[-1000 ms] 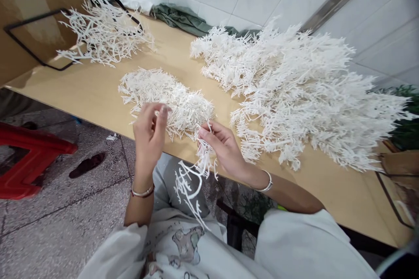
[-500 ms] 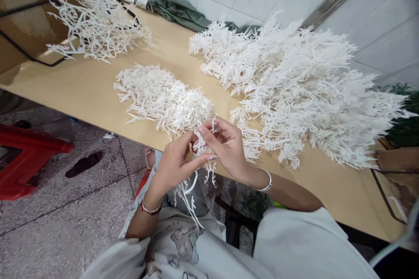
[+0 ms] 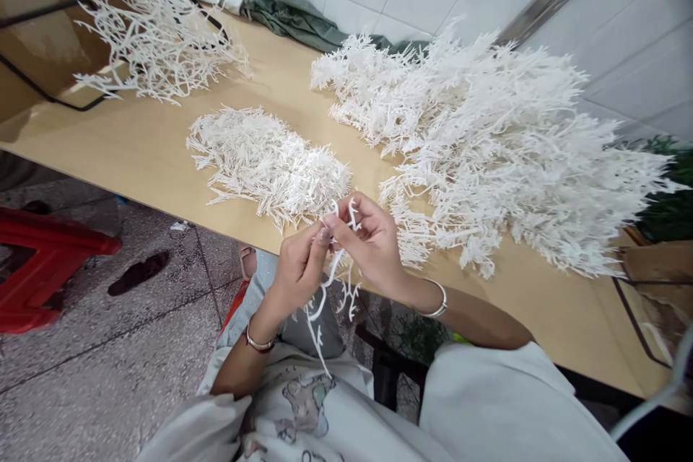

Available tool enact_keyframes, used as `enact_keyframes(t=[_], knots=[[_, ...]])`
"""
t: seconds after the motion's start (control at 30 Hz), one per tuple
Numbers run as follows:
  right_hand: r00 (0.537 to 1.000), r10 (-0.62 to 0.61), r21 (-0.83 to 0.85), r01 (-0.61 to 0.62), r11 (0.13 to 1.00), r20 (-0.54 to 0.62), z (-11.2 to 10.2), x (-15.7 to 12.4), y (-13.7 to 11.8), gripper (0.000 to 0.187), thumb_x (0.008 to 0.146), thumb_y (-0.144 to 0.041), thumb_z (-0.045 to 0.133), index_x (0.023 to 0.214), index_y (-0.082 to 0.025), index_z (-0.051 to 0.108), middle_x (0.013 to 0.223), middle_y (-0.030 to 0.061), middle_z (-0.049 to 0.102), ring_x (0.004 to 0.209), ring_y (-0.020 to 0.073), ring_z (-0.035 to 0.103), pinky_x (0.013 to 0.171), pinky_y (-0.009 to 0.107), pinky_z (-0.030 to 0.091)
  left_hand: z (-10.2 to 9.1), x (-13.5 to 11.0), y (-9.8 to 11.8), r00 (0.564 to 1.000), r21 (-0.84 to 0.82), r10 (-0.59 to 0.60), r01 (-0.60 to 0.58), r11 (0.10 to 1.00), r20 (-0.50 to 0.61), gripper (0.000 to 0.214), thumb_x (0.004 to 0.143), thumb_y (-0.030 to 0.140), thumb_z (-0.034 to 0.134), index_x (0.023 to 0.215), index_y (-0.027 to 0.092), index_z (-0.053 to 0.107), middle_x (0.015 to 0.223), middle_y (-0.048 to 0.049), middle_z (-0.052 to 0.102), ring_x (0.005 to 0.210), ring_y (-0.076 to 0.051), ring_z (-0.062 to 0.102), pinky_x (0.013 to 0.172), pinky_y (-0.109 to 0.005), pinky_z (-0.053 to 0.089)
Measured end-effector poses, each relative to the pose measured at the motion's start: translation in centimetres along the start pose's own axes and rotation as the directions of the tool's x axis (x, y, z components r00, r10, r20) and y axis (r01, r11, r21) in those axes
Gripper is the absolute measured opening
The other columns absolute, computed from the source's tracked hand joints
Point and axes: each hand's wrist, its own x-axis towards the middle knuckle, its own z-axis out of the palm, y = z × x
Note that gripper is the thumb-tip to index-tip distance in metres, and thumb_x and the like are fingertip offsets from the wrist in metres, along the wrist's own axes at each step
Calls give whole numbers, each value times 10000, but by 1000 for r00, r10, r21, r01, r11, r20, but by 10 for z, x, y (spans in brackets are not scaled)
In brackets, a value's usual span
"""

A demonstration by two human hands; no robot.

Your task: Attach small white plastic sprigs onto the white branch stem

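Observation:
Between my two hands, just over the table's front edge, hangs a white branching plastic stem (image 3: 320, 297) with small forked twigs. My left hand (image 3: 299, 263) is closed, thumb and fingers pinching the stem near its upper part. My right hand (image 3: 373, 242) is closed on the same stem, its fingers curled and forked tips poking up between them. The lower end dangles toward my lap. Right behind my hands lies a heap of short white sprigs (image 3: 271, 162) on the table (image 3: 135, 133).
A large pile of bushy white branches (image 3: 487, 151) covers the table's right side. Bare white stems (image 3: 162, 43) lie at the far left beside a black metal frame (image 3: 48, 86). A dark green cloth (image 3: 292, 16) runs along the tiled wall. A red stool (image 3: 48, 267) stands on the floor.
My left hand has gone from spread thumb and fingers to a pinch close to my right fingers. The white bunch between my hands has gone, and the stem shows more plainly.

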Motion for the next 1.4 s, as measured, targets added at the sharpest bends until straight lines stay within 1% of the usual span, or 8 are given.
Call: enact_keyframes(t=[0.23,0.4,0.53,0.67,0.83,1.0,1.27,1.4], knots=[[968,0,-176,45,983,250,-2,1,1,344,911,-401,464,655,-171,458,590,-39,409,552,75,409,532,229,348,-7,1,4,987,30,-73,78,996,-147,351,929,313,431,608,186,366,552,40,325,505,-90,309,507,-260,258],[909,-126,-72,167,983,397,0,-3,0,348,937,-319,420,621,-175,439,556,-41,394,514,69,383,518,231,322,-17,-1,7,964,-339,-265,246,908,-10,454,892,421,475,545,179,311,503,54,226,448,-70,202,437,-235,203],[896,-202,24,210,978,395,2,-12,-4,318,935,-246,411,623,-185,422,563,-40,389,501,70,377,514,232,334,-17,-1,14,947,-584,-297,309,751,118,485,871,393,522,520,169,273,470,73,153,407,-43,111,385,-204,127],[908,-236,30,240,970,346,3,-19,-5,345,945,-255,378,608,-189,411,565,-27,408,509,81,398,507,242,332,-7,-2,24,936,-681,-340,308,664,91,492,858,408,528,530,174,245,449,78,148,377,-38,106,351,-194,121],[940,-106,-1,113,994,324,0,-11,-6,419,942,-387,393,574,-187,403,538,-32,386,501,79,370,502,245,318,-3,-8,25,947,-416,-303,236,878,-103,453,876,410,506,540,184,303,485,51,246,428,-69,211,409,-231,225],[935,-10,-39,25,999,353,0,-4,-7,446,944,-415,386,563,-184,370,516,-50,324,476,66,321,475,236,278,-12,-9,20,959,-205,-274,255,945,-68,411,859,381,545,540,185,375,506,43,254,458,-84,233,449,-246,263],[955,-118,49,108,993,274,4,-19,-5,408,943,-374,401,584,-202,312,513,-56,281,448,68,270,424,229,233,-3,-5,32,905,-792,-406,341,507,129,504,832,403,550,544,184,200,448,88,105,365,-39,60,331,-192,91],[975,-121,256,71,964,187,6,-19,-5,399,953,-376,386,598,-204,328,545,-46,303,465,77,318,458,244,294,-6,0,31,889,-831,-457,249,498,-7,471,869,374,479,567,192,167,482,75,104,395,-64,83,336,-191,130]])
